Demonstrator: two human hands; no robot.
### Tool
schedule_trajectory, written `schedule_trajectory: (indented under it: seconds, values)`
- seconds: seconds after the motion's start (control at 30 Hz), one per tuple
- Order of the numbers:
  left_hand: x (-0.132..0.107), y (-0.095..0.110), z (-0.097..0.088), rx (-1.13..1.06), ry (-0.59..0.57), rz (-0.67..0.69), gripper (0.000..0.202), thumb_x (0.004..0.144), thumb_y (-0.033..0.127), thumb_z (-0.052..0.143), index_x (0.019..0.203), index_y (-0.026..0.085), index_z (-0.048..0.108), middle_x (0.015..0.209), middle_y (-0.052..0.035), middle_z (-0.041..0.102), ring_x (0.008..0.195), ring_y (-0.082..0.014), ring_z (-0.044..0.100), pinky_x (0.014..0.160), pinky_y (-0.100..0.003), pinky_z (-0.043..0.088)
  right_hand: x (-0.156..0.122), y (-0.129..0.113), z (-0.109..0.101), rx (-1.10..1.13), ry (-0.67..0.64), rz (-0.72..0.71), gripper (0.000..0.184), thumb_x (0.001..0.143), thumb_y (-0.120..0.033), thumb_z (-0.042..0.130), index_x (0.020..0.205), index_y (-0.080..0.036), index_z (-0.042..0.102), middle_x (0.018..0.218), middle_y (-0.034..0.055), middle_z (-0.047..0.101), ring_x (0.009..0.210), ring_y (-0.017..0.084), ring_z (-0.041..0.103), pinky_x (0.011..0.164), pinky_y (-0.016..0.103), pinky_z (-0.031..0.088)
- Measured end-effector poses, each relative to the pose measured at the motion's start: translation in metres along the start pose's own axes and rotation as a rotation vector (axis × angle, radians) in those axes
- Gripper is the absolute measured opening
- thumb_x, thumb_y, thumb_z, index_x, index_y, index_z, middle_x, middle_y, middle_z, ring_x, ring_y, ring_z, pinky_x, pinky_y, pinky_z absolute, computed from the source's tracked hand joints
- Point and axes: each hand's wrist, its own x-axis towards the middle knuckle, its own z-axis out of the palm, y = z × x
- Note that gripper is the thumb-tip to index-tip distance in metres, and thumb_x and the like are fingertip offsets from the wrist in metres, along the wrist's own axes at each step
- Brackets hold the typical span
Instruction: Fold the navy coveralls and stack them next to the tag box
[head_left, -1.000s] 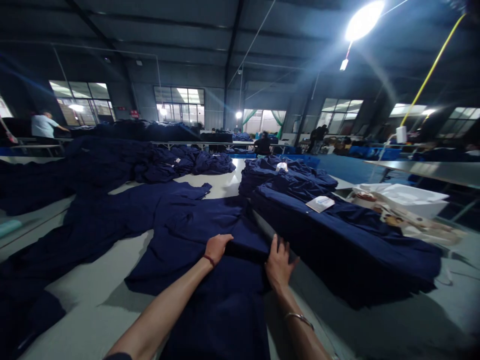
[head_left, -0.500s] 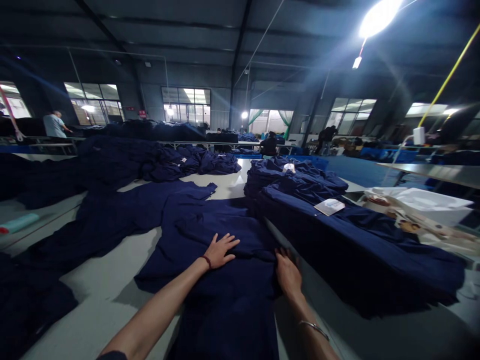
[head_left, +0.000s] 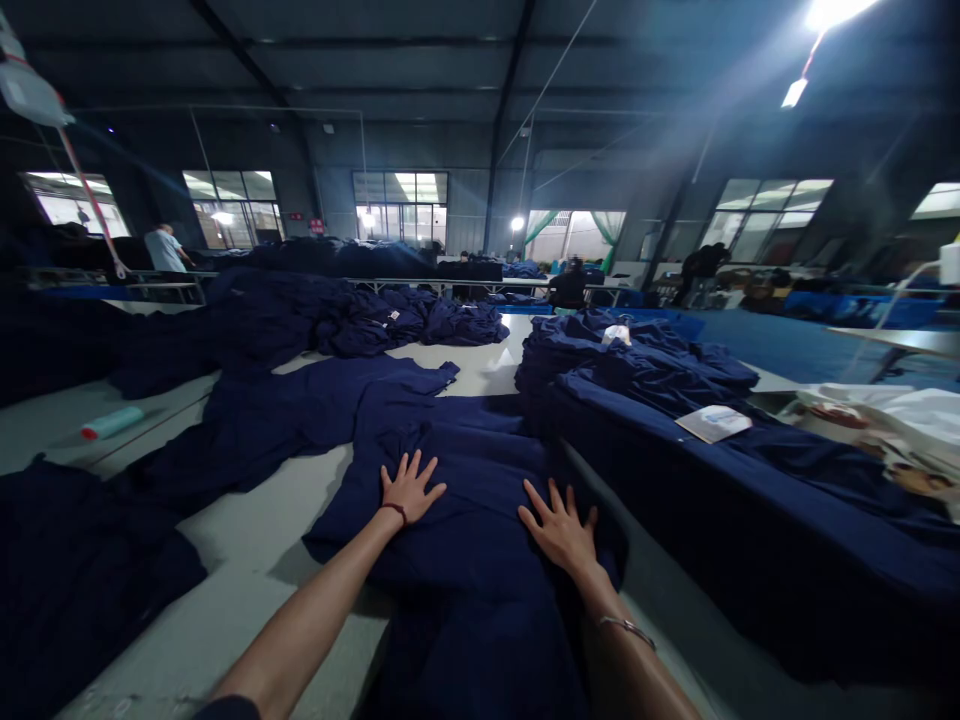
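Since the last frame I've seen my right hand (head_left: pixel 559 530) spread open like my left hand (head_left: pixel 409 488); neither grips, both lie flat on the navy garment (head_left: pixel 480 545), which rests under them on the white table (head_left: pixel 225 540).

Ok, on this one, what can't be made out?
All in the head view:
Navy garment in front: lower end cut off by the bottom edge.
White card at right: print too small to read.
Distant person: hands lost in shadow and distance.
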Motion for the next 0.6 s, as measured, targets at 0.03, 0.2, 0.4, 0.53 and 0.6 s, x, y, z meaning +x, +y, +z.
schedule_trajectory:
  seconds: [0.03, 0.2, 0.4, 0.53, 0.6]
  values:
    - [0.001, -0.002, -0.002, -0.002, -0.019, 0.008, 0.067, 0.087, 0.069, 0.026, 0.146, 0.038, 0.024, 0.156, -0.0051, 0.013, 0.141, -0.0374, 0.009, 0.101, -0.072, 0.008, 0.000, 0.000, 0.001, -0.003, -0.019, 0.007, 0.056, 0.089, -0.062, 0.024, 0.143, -0.046, 0.021, 0.156, 0.0025, 0.018, 0.141, 0.034, 0.009, 0.104, 0.068, 0.008]
    - [-0.004, -0.001, -0.011, -0.021, -0.071, 0.030, 0.067, 0.088, 0.067, 0.024, 0.147, 0.034, 0.023, 0.156, -0.0068, 0.013, 0.141, -0.0368, 0.009, 0.102, -0.071, 0.011, -0.009, -0.006, -0.005, -0.007, 0.021, -0.025, 0.058, 0.089, -0.061, 0.027, 0.144, -0.042, 0.024, 0.156, 0.0067, 0.018, 0.142, 0.033, 0.009, 0.105, 0.066, 0.010]
    - [-0.023, -0.021, -0.010, 0.002, -0.088, 0.218, 0.062, 0.089, 0.065, 0.030, 0.145, 0.041, 0.021, 0.156, 0.0003, 0.017, 0.142, -0.0340, 0.008, 0.102, -0.073, 0.004, -0.016, -0.020, 0.009, -0.015, 0.004, -0.206, 0.057, 0.089, -0.062, 0.027, 0.142, -0.046, 0.021, 0.157, 0.0008, 0.013, 0.142, 0.032, 0.005, 0.102, 0.071, 0.007]
    - [-0.011, -0.032, -0.022, 0.020, -0.154, 0.192, 0.058, 0.090, 0.061, 0.033, 0.144, 0.041, 0.025, 0.155, -0.0002, 0.019, 0.141, -0.0334, 0.012, 0.100, -0.073, 0.008, -0.004, -0.032, 0.006, 0.009, -0.054, -0.198, 0.057, 0.089, -0.062, 0.027, 0.143, -0.045, 0.020, 0.157, 0.0012, 0.012, 0.142, 0.031, 0.006, 0.103, 0.070, 0.009]
    - [-0.007, -0.028, -0.030, 0.044, -0.146, 0.189, 0.057, 0.091, 0.057, 0.038, 0.144, 0.038, 0.028, 0.155, -0.0024, 0.021, 0.141, -0.0340, 0.012, 0.102, -0.071, 0.008, -0.003, -0.036, -0.001, 0.040, -0.075, -0.196, 0.057, 0.089, -0.061, 0.026, 0.143, -0.042, 0.023, 0.157, 0.0024, 0.012, 0.142, 0.030, 0.006, 0.103, 0.069, 0.008]
